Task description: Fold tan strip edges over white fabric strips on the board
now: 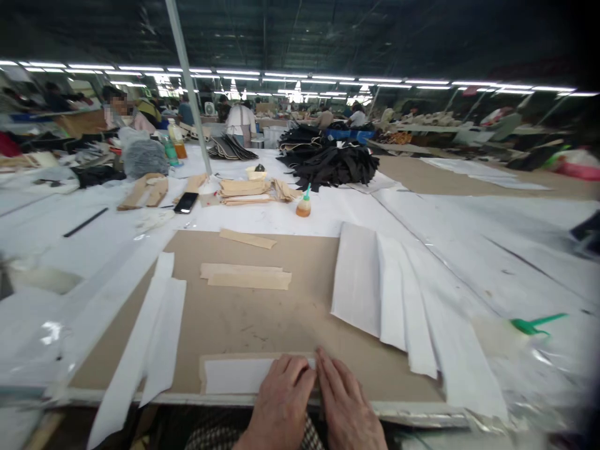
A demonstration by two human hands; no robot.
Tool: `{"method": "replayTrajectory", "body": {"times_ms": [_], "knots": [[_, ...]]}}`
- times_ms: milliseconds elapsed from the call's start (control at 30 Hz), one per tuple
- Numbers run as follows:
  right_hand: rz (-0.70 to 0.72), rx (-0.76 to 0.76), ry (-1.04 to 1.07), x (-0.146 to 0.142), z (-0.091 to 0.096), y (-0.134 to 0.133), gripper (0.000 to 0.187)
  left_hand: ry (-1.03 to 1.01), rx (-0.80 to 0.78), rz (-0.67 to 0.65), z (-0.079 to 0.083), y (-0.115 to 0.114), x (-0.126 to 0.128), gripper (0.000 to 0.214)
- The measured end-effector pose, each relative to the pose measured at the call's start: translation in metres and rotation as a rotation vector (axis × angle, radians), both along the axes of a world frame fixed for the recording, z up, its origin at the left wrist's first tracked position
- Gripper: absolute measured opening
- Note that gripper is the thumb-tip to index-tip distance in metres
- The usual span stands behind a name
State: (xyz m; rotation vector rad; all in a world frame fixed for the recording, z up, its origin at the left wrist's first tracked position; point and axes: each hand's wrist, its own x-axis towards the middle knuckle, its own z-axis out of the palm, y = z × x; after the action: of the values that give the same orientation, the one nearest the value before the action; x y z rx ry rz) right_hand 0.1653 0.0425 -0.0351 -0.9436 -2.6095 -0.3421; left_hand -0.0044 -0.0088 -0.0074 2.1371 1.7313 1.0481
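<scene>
Both my hands lie flat on a tan strip with a white strip on it (234, 374), at the near edge of a brown cardboard mat (253, 325). My left hand (281, 400) presses the strip's right end, fingers stretched forward. My right hand (347, 400) lies beside it, fingers together and flat, touching the left hand. Neither hand grips anything. Further up the mat lie two overlapped tan strips (248, 277) and a single tan strip (247, 238).
Fanned white sheets (389, 294) lie right of the mat, long white strips (150, 337) at its left. A glue bottle (304, 205), a phone (186, 202), stacked tan pieces (244, 189) and a black pile (337, 164) lie beyond. A green-tipped bottle (529, 326) lies right. Other workers stand far off.
</scene>
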Motion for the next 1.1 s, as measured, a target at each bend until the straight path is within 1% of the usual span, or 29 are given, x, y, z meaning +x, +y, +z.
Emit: {"method": "replayTrajectory", "body": {"times_ms": [33, 67, 133, 167, 200, 267, 333, 400, 433, 500, 567, 600, 633, 700, 733, 800, 867, 933, 1033, 1100], "knots": [[0.005, -0.004, 0.008, 0.003, -0.003, 0.003, 0.076, -0.073, -0.002, -0.005, 0.005, -0.003, -0.006, 0.030], [0.048, -0.015, 0.023, 0.006, -0.007, 0.008, 0.076, -0.139, -0.003, -0.002, 0.009, -0.007, -0.015, 0.030], [0.078, -0.083, 0.070, 0.015, -0.016, 0.024, 0.074, -0.203, -0.018, 0.053, 0.020, -0.020, -0.042, 0.031], [0.115, -0.120, 0.103, 0.020, -0.021, 0.033, 0.070, -0.186, -0.036, 0.113, 0.025, -0.028, -0.059, 0.029], [0.166, -0.121, 0.168, 0.024, -0.026, 0.041, 0.064, -0.140, -0.059, 0.189, 0.030, -0.038, -0.078, 0.027], [0.142, -0.103, 0.277, 0.027, -0.029, 0.050, 0.053, -0.004, -0.118, 0.347, 0.036, -0.058, -0.113, 0.021], [0.051, -0.108, 0.327, 0.018, -0.023, 0.046, 0.050, 0.109, -0.186, 0.449, 0.039, -0.073, -0.141, 0.017], [0.049, -0.148, 0.320, -0.004, -0.008, 0.028, 0.053, 0.115, -0.251, 0.461, 0.039, -0.080, -0.156, 0.015], [0.103, -0.164, 0.327, -0.020, 0.001, 0.016, 0.053, 0.075, -0.279, 0.441, 0.040, -0.081, -0.159, 0.012], [0.317, -0.195, 0.347, -0.058, 0.020, -0.009, 0.053, -0.030, -0.320, 0.389, 0.040, -0.079, -0.159, 0.012], [0.470, -0.266, 0.322, -0.096, 0.033, -0.031, 0.053, -0.101, -0.354, 0.352, 0.041, -0.073, -0.157, 0.015], [0.490, -0.312, 0.297, -0.113, 0.036, -0.040, 0.052, -0.119, -0.373, 0.344, 0.042, -0.071, -0.157, 0.015], [0.475, -0.360, 0.282, -0.126, 0.037, -0.046, 0.051, -0.135, -0.397, 0.335, 0.042, -0.069, -0.157, 0.013], [0.428, -0.434, 0.257, -0.143, 0.036, -0.053, 0.052, -0.183, -0.459, 0.298, 0.042, -0.067, -0.163, 0.007], [0.407, -0.477, 0.241, -0.146, 0.034, -0.055, 0.053, -0.223, -0.494, 0.268, 0.042, -0.069, -0.166, 0.006], [0.386, -0.559, 0.209, -0.147, 0.030, -0.054, 0.054, -0.352, -0.552, 0.207, 0.040, -0.074, -0.174, 0.025], [0.381, -0.623, 0.200, -0.145, 0.028, -0.052, 0.055, -0.448, -0.549, 0.187, 0.036, -0.082, -0.180, 0.045], [0.379, -0.655, 0.208, -0.143, 0.029, -0.051, 0.054, -0.411, -0.471, 0.183, 0.030, -0.089, -0.182, 0.050], [0.378, -0.678, 0.211, -0.142, 0.034, -0.050, 0.052, -0.254, -0.324, 0.169, 0.015, -0.092, -0.178, 0.050], [0.391, -0.690, 0.190, -0.142, 0.039, -0.047, 0.050, -0.223, -0.266, 0.223, 0.006, -0.091, -0.174, 0.054]]}}
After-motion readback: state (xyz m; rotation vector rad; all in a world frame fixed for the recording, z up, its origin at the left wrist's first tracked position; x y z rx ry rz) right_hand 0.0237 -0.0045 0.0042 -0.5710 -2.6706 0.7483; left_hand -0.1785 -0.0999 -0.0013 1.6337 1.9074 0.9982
